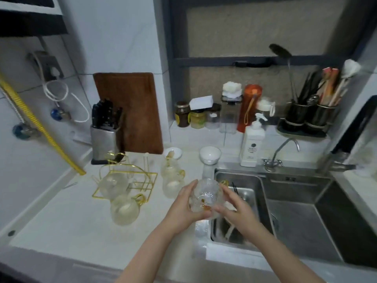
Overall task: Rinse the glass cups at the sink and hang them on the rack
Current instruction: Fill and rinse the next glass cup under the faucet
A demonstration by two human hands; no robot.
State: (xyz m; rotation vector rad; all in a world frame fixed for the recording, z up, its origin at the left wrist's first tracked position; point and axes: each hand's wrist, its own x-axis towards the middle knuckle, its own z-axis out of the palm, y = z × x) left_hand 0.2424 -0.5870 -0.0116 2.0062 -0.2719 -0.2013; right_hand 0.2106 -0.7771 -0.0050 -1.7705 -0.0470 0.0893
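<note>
I see both hands, left hand [184, 209] and right hand [234, 207], curled around one glass cup [205, 198] at the sink [263, 201] edge. Two cups [117, 196] sit at the gold rack [130, 178]; two more [171, 178] wait on the tabletop [71, 221]. I judge it about halfway. The tap [285, 150] shows no water; blur hides whether the racked cups truly hang.

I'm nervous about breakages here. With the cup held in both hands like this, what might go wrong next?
1. The glass cup is held by the left hand and right hand over the sink edge; if the grip slips, it could hit steel.
2. Other cups crowd the gold rack, so carrying this one over could knock them.
3. Some residue seems visible inside, so hanging it now might leave it dirty.
</note>
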